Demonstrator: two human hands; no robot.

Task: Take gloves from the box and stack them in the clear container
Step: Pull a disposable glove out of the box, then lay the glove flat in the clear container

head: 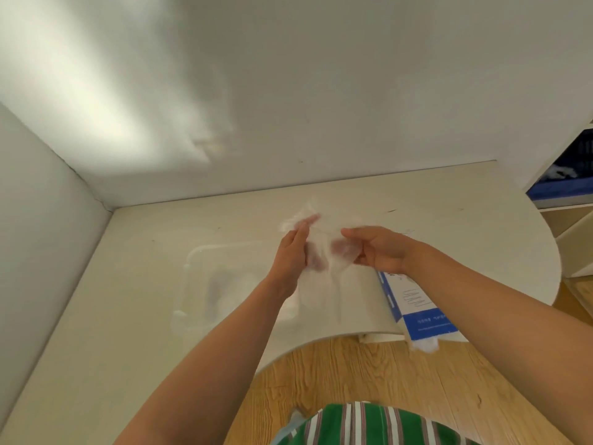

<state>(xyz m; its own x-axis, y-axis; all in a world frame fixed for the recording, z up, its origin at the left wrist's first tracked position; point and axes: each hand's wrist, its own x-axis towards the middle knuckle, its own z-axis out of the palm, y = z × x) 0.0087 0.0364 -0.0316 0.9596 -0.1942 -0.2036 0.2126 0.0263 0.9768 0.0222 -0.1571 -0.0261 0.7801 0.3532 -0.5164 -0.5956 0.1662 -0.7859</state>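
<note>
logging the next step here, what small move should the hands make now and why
Probably carry the thin translucent plastic glove leftward and lower it into the clear plastic container. The left hand and right hand hold it above the white table, right of the container, clear of the blue-and-white cardboard box.

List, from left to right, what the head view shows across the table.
clear container → left hand → glove → right hand → blue and white box
</note>
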